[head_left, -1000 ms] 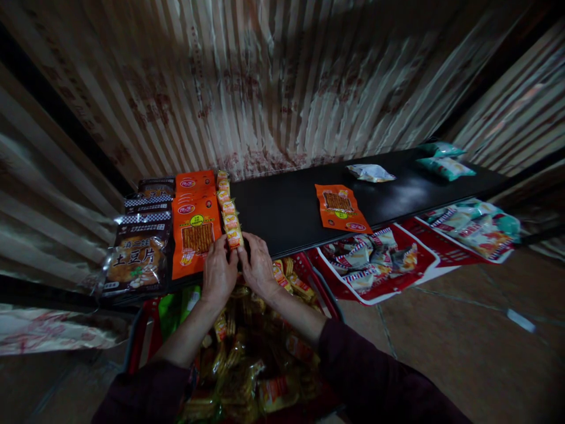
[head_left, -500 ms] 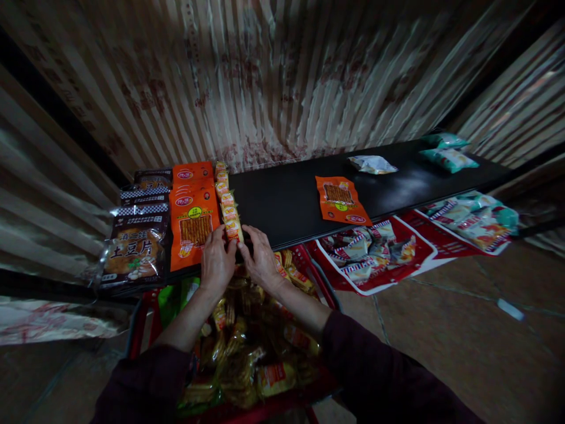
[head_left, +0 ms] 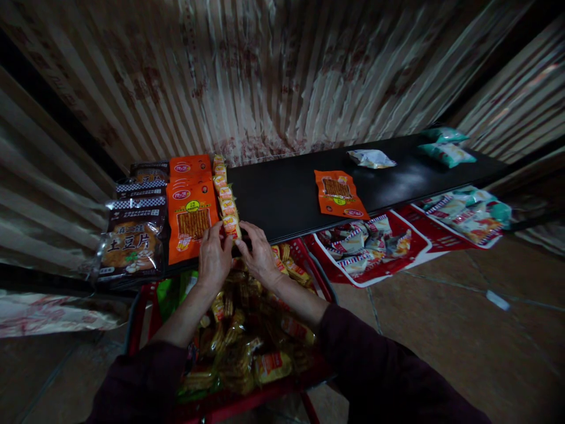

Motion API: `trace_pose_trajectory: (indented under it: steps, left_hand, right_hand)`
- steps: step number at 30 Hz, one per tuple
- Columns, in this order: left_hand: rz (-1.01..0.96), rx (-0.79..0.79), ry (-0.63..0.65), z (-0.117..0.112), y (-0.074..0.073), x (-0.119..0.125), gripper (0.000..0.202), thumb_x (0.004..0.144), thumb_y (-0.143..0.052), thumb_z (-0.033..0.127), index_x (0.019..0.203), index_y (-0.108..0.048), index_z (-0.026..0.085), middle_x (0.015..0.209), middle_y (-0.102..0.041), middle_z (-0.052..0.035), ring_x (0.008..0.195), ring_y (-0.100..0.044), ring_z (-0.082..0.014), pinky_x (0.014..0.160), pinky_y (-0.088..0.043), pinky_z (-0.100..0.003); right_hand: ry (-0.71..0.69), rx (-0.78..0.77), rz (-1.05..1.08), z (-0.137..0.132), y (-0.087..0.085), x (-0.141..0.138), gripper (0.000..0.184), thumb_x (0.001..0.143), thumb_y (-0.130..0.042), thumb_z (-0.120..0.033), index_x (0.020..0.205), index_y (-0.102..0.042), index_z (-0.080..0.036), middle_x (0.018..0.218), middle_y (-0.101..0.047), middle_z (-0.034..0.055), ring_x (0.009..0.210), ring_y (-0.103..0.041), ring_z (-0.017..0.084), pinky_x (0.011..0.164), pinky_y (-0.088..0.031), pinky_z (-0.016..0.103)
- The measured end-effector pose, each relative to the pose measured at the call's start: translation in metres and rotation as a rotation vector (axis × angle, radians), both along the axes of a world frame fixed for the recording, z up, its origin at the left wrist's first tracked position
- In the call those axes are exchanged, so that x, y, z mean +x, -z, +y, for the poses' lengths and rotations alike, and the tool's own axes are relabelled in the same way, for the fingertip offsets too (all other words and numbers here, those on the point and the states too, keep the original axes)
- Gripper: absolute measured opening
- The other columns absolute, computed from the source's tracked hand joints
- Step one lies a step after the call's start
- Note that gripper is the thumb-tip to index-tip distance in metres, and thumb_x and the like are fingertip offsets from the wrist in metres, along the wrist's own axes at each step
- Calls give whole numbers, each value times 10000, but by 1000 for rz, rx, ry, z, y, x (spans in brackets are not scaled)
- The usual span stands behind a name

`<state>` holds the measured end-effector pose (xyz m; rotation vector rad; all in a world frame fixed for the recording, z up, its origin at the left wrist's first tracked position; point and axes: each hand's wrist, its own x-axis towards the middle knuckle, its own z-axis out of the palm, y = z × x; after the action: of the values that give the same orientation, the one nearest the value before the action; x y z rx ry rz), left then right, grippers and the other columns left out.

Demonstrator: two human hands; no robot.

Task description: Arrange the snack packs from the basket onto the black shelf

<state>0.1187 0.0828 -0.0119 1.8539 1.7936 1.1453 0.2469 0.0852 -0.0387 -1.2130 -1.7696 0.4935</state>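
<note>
My left hand (head_left: 214,259) and my right hand (head_left: 260,254) rest side by side at the near edge of a black shelf (head_left: 286,200). Their fingertips pinch the nearest pack of a row of small yellow-orange snack packs (head_left: 225,197) that runs back along the shelf. Just left of the row lie stacked orange snack bags (head_left: 192,218), and further left dark bags with a chequered top (head_left: 132,244). Below my arms stands a red basket (head_left: 229,400) filled with several yellow snack packs (head_left: 247,353).
A lone orange bag (head_left: 339,194) lies mid-shelf, a pale bag (head_left: 371,158) and green bags (head_left: 445,150) at its far right end. Red trays of wrapped snacks (head_left: 375,247) sit lower on the right. Striped curtains hang behind. Tiled floor shows at right.
Both hands stay on the front pack of the row. The view has shifted slightly, so the shelf sits a little higher in the frame and more of the basket shows.
</note>
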Motion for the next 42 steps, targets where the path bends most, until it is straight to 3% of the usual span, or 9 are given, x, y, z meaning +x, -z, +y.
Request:
trace_pose_trajectory:
  steps: [10,19,26,31,36,42]
  left_hand:
    - [-4,21,10,6,-4,3,347,826,-503,160,1170,-532,132,990,-631,-100,832,-588,-177,800,-513,-353]
    - [56,36,-14,11,-1,6,384,841,-497,197,1222,-490,145,1093,-619,-123,856,-609,-194,846,-500,-379]
    - [66,17,-20,16,-6,8,392,821,-493,167,1213,-501,160,1076,-627,-116,905,-618,-211,874,-492,-391]
    - [86,-6,-14,18,-7,7,399,837,-470,170,1233,-497,139,1102,-626,-134,922,-623,-217,875,-492,-393]
    - [111,5,-33,23,-7,7,394,837,-464,171,1225,-506,115,1080,-635,-145,922,-627,-226,881,-489,-401]
    - [149,22,-39,27,-6,8,384,848,-456,183,1221,-509,112,1070,-634,-144,946,-628,-227,904,-483,-398]
  right_hand:
    - [36,-38,0,6,-7,-4,374,891,-483,-275,1252,-517,-182,1288,-535,128,1219,-463,235,1022,-436,436]
    - [106,-39,-69,15,-10,-6,487,889,-454,-307,1345,-444,-138,1289,-552,151,1208,-482,264,1038,-407,474]
    - [35,-40,-82,26,-13,-10,432,905,-399,-252,1311,-491,-134,1248,-590,149,1151,-530,236,1028,-425,417]
    - [78,-111,-30,35,-16,-11,457,908,-417,-333,1310,-490,-127,1283,-569,149,1203,-511,239,1050,-400,423]
    - [21,-142,-38,45,-18,-13,442,926,-367,-331,1310,-489,-150,1278,-580,137,1194,-527,236,1043,-400,428]
    - [54,-192,-25,51,-22,-15,466,921,-381,-359,1311,-483,-123,1298,-562,156,1211,-521,249,1046,-394,424]
